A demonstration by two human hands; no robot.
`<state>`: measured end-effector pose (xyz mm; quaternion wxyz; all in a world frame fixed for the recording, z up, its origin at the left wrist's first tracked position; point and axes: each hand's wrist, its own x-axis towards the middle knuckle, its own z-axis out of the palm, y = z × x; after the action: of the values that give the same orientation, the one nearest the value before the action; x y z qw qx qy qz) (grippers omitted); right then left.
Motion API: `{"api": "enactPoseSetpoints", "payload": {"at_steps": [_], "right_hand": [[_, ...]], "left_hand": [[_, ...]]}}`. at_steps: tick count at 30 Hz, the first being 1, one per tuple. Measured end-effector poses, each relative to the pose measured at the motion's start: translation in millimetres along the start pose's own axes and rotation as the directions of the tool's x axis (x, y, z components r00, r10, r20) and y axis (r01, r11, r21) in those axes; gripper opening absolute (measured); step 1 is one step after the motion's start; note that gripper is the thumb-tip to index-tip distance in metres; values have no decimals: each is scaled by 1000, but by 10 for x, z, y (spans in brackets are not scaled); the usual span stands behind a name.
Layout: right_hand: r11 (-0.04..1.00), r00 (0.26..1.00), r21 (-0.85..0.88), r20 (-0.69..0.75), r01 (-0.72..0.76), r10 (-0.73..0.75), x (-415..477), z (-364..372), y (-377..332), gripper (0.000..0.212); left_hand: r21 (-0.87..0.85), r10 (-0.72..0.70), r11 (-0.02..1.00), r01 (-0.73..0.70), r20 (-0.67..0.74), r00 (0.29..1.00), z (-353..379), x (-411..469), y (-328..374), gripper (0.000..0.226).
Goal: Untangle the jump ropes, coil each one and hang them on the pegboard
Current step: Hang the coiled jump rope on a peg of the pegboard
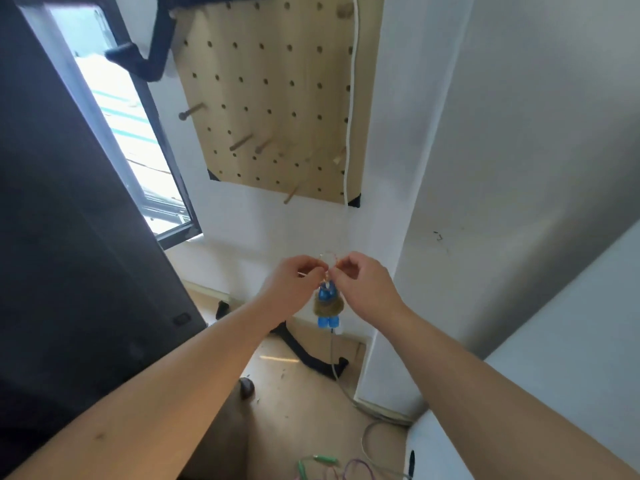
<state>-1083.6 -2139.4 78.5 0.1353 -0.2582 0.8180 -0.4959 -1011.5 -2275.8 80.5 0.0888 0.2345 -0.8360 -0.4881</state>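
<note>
Pinching clear rope loop (327, 254) w/ left hand (291, 282) & right hand (363, 285), blue handles (328, 322) dangling below. Pegboard (270, 98) above w/ white cord (349, 116).

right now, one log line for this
left hand, right hand: pinch clear rope loop | blue handles: hang below | pegboard: above | green rope, purple rope: floor

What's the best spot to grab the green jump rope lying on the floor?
Probably by its green handles, coming straight down from above. They lie flat on the floor and look thicker than the thin purple rope looping beside them. The left hand and right hand both pinch the blue-handled rope, so one must let go first.
</note>
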Motion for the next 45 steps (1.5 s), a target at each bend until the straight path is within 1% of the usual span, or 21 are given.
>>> {"api": "enactPoseSetpoints", "payload": {"at_steps": [3, 7, 11, 14, 17, 21, 25, 28, 32, 36, 39, 41, 42, 44, 45], "right_hand": [[1000, 999, 10, -41, 16, -15, 215, 57, -66, 7], [999, 996, -39, -85, 18, -21, 627, 50, -95, 15], [999, 992, -46, -129, -3, -2, 1166, 61, -66, 15], [999, 984, -28, -180, -15, 10, 1709, 70, -54, 13], [998, 969, 17, -237, -63, 65, 2337, 49, -37, 13], [988, 940, 75, -305, -133, 150, 3044, -9, 19, 15], [971, 905, 140, -355, -196, 234, 3492, -15, 171, 15], [958, 888, 172, -365, -231, 280, 3669, 16, 277, 17], [957, 879, 195, -387, -217, 278, 3815, 47, 341, 18], [949, 851, 217, -428, -229, 304, 3926, 42, 354, 18], [940, 848, 250, -423, -231, 320, 3945, 27, 341, 18], [937, 854, 252, -405, -241, 328, 3897, 18, 312, 23], [937, 857, 245, -395, -251, 333, 3849, 13, 299, 21], [931, 855, 234, -379, -280, 352, 3699, 4, 279, 8], [929, 854, 222, -375, -294, 360, 3587, -2, 261, 3]], "left_hand": [[-19, 19, 1000, -19, 14, 1000, -95, 245, 36, 11], [-84, 24, 996, -23, 12, 1000, -153, 651, 34, 21], [-155, 26, 987, -29, -26, 999, -222, 1201, 3, 19], [-170, 23, 985, -31, -49, 999, -294, 1746, 67, 21], [-196, -8, 981, -5, -61, 998, -338, 2379, 163, 17], [-240, -41, 970, 30, -40, 998, -308, 3134, 298, 15], [-304, -96, 949, 82, -31, 995, -117, 3580, 280, 14], [-339, -118, 935, 106, -17, 993, 20, 3774, 207, 19], [-423, -139, 900, 105, -51, 989, 126, 3935, 213, 18], [-526, -189, 838, 149, -23, 982, 235, 4047, 199, 18], [-590, -228, 787, 177, -12, 974, 274, 4067, 193, 20], [-596, -231, 782, 185, -1, 973, 278, 4021, 159, 32], [-578, -231, 794, 191, 4, 973, 261, 3950, 149, 38], [-525, -245, 824, 213, 8, 969, 202, 3720, 123, 43], [-501, -255, 836, 225, 8, 967, 162, 3578, 98, 40]]}}
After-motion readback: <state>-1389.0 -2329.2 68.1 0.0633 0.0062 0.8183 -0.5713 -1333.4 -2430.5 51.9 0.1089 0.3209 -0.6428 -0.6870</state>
